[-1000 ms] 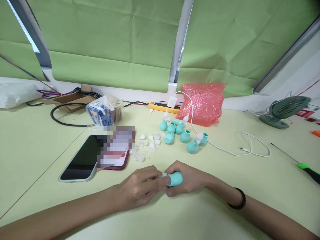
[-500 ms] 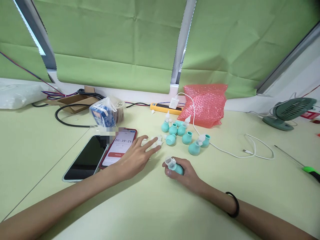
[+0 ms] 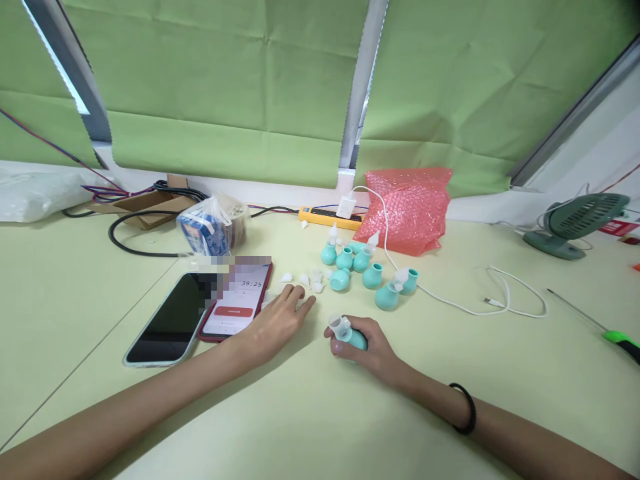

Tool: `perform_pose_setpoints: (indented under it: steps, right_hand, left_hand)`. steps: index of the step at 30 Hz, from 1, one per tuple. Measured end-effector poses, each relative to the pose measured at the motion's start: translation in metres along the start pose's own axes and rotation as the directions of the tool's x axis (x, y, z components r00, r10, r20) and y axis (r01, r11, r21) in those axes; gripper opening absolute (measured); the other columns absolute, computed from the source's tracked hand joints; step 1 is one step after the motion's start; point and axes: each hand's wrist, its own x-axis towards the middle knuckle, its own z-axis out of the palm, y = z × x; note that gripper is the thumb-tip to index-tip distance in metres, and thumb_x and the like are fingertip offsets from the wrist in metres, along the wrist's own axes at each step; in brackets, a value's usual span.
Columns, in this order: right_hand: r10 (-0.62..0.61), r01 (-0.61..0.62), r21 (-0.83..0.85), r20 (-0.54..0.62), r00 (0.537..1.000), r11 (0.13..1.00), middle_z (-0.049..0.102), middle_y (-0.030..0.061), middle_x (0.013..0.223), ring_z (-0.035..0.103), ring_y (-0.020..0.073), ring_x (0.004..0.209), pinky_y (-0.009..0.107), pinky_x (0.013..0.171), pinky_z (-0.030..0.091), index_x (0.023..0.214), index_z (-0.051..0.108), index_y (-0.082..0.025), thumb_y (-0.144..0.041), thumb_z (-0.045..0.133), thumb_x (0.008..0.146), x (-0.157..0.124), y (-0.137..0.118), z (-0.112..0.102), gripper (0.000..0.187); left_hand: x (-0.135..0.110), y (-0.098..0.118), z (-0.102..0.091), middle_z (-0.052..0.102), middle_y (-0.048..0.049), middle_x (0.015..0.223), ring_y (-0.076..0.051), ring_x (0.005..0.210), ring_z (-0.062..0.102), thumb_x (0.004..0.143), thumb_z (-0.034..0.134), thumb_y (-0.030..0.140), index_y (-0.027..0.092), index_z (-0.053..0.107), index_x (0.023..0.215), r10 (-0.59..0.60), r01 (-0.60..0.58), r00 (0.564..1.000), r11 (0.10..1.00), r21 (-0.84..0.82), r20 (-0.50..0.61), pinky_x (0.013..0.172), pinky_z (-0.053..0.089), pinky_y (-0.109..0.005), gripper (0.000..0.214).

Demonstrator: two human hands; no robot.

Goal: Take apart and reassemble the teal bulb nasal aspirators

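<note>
In the head view my right hand (image 3: 379, 352) is wrapped round a teal nasal aspirator bulb (image 3: 358, 340), whose clear plastic neck (image 3: 340, 325) points up and left out of my grip. My left hand (image 3: 279, 320) hovers low over the table, fingers slightly bent and apart, holding nothing visible. Just beyond its fingertips lie small white pointed tips (image 3: 305, 279) and a few clear plastic necks (image 3: 317, 275); some pieces are partly hidden behind the hand. Several more teal bulbs (image 3: 373, 275) stand behind my right hand, some fitted with clear necks and tips such as this assembled aspirator (image 3: 387, 295).
Two phones, one dark (image 3: 167, 320) and one lit (image 3: 235, 311), lie beside my left forearm. Behind the bulbs are a yellow power strip (image 3: 313, 217) and a pink bubble-wrap bag (image 3: 410, 210). A white cable (image 3: 465, 310), screwdriver (image 3: 613, 335) and green fan (image 3: 580, 223) are at right.
My left hand has drawn back slightly toward me and its fingers have curled in, uncovering more of the white tips. My right hand keeps its hold on the bulb.
</note>
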Motion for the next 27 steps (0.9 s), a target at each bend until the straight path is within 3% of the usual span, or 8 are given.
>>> perform_pose_setpoints:
  steps: [5, 9, 15, 21, 25, 27]
  right_hand:
    - [-0.023, 0.024, -0.048, 0.006, 1.0, 0.999, 0.044, -0.0017, 0.06, 0.038, 0.0092, 0.055, 0.021, 0.051, 0.033, 0.073, 0.056, -0.013, -0.037, 0.056, 0.071, 0.0, -0.001, 0.0, 0.024]
    - [-0.029, 0.03, -0.054, 0.022, 0.999, 0.998, 0.043, -0.0021, 0.059, 0.037, 0.0087, 0.054, 0.02, 0.05, 0.032, 0.072, 0.056, -0.013, -0.036, 0.056, 0.071, -0.001, -0.002, 0.001, 0.023]
    - [-0.041, 0.042, -0.08, 0.017, 0.999, 0.996, 0.04, -0.0023, 0.057, 0.035, 0.0083, 0.052, 0.02, 0.048, 0.03, 0.07, 0.055, -0.013, -0.037, 0.055, 0.071, -0.001, -0.001, 0.001, 0.023]
    - [-0.041, 0.043, -0.093, 0.029, 0.999, 0.995, 0.04, -0.0026, 0.056, 0.034, 0.0082, 0.051, 0.02, 0.047, 0.03, 0.07, 0.055, -0.014, -0.039, 0.055, 0.071, -0.002, -0.001, 0.001, 0.025]
    - [-0.028, 0.03, -0.087, 0.027, 0.999, 0.996, 0.04, -0.0026, 0.056, 0.035, 0.0082, 0.052, 0.02, 0.047, 0.03, 0.07, 0.055, -0.014, -0.039, 0.055, 0.071, -0.002, 0.0, 0.002, 0.025]
    - [-0.022, 0.025, -0.085, 0.026, 0.999, 0.996, 0.04, -0.0024, 0.057, 0.035, 0.0083, 0.052, 0.02, 0.048, 0.03, 0.071, 0.055, -0.013, -0.039, 0.055, 0.071, -0.002, 0.0, 0.002, 0.025]
  left_hand:
    - [-0.002, 0.0, 0.003, 0.045, -0.0124, 0.094, -0.024, 0.09, 0.042, 0.068, 0.039, -0.008, 0.009, 0.049, 0.094, -0.041, 0.04, 0.998, 0.999, -0.017, -0.04, 0.069, 0.042, -0.032, 0.033]
    - [-0.001, -0.001, 0.002, 0.048, -0.0112, 0.095, -0.023, 0.093, 0.043, 0.072, 0.038, -0.006, 0.012, 0.05, 0.081, -0.007, 0.002, 0.996, 0.998, -0.056, -0.091, 0.072, 0.042, -0.033, 0.023]
    - [-0.003, 0.001, 0.001, 0.052, -0.0096, 0.09, -0.022, 0.089, 0.045, 0.075, 0.039, -0.004, 0.011, 0.048, 0.097, 0.077, -0.084, 0.994, 0.991, -0.103, -0.075, 0.073, 0.043, -0.033, 0.028]
    - [-0.003, -0.003, 0.01, 0.049, -0.0119, 0.093, -0.023, 0.09, 0.044, 0.074, 0.036, -0.005, 0.011, 0.045, 0.106, -0.05, 0.038, 0.995, 0.991, -0.13, -0.091, 0.065, 0.046, -0.032, 0.037]
    - [-0.001, -0.003, 0.01, 0.052, -0.01, 0.087, -0.019, 0.082, 0.048, 0.079, 0.037, 0.003, 0.012, 0.052, 0.102, -0.111, -0.002, 0.948, 0.935, -0.355, -0.299, 0.064, 0.047, -0.032, 0.029]
    - [-0.001, 0.001, 0.001, 0.054, -0.0092, 0.089, -0.018, 0.082, 0.051, 0.078, 0.045, 0.008, 0.013, 0.057, 0.097, -0.244, -0.013, 0.907, 0.798, -0.602, -0.343, 0.069, 0.047, -0.033, 0.023]
